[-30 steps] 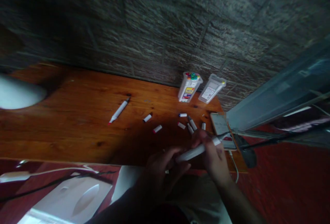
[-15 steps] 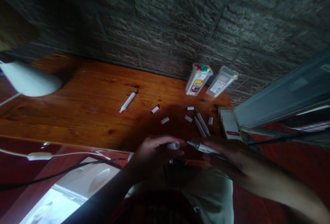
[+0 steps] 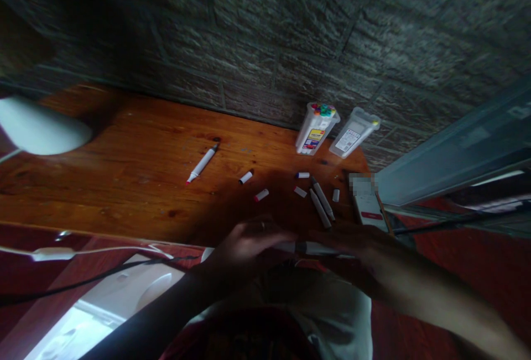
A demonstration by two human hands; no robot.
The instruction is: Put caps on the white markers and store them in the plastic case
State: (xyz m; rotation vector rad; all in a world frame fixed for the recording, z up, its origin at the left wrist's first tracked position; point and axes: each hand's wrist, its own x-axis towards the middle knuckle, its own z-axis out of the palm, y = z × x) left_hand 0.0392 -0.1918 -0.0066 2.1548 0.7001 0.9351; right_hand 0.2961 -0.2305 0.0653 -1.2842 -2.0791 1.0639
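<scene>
Near the desk's front edge, my left hand [image 3: 251,244] is closed on a white marker cap [image 3: 286,246]. My right hand [image 3: 352,246] grips a white marker [image 3: 321,248], whose dark collar meets the cap's mouth. How far the cap covers the tip is hard to make out in the shadow. Two uncapped markers [image 3: 319,208] lie side by side just beyond my right hand. Loose caps are scattered about: a blue-banded cap [image 3: 302,175], a pinkish cap [image 3: 300,192], a red-ended cap [image 3: 261,195], a black-ended cap [image 3: 246,177] and a small pale cap [image 3: 336,195].
A marker with a pink tip [image 3: 202,165] lies farther left on the wooden desk [image 3: 136,183]. Against the stone wall stand a clear case of colourful markers [image 3: 317,129] and a second clear case [image 3: 354,133]. A white box [image 3: 368,205] sits right, a white lamp [image 3: 43,126] left.
My hands have come together. The marker in my right hand has met the cap in my left; before, a gap lay between them. The view has shifted slightly.
</scene>
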